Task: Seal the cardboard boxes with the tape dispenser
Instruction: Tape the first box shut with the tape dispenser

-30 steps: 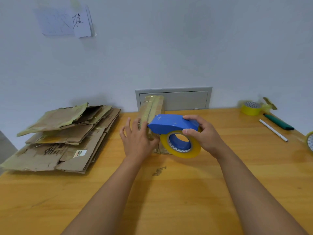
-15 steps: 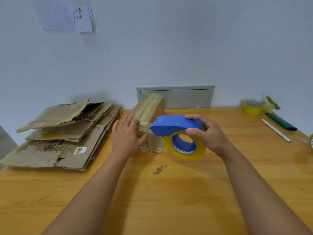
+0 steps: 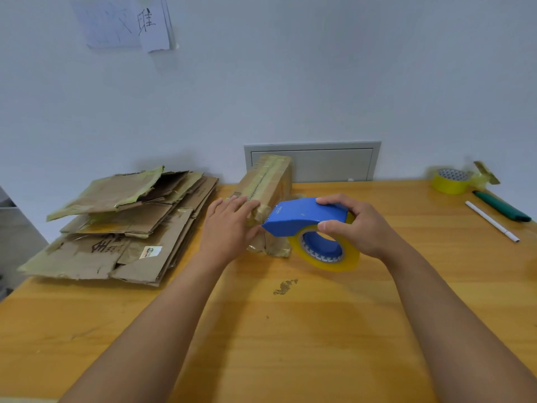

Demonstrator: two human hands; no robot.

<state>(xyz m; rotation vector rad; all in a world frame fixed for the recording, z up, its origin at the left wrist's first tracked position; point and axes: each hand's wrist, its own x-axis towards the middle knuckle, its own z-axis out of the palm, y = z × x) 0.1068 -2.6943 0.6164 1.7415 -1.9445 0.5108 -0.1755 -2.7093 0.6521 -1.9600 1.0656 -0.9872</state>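
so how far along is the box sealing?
Done: tape already runs along the top seam of the upright cardboard box. In hand: left hand steadies its near end; right hand holds the blue tape dispenser there. Left: the flattened cardboard stack.

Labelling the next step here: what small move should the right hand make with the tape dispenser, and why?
Probably draw the tape dispenser down over the box near end. Its nose sits at the box's near top edge, the top seam already looks taped, and the left hand lies flat on the box, steadying it, while the right hand grips the dispenser.
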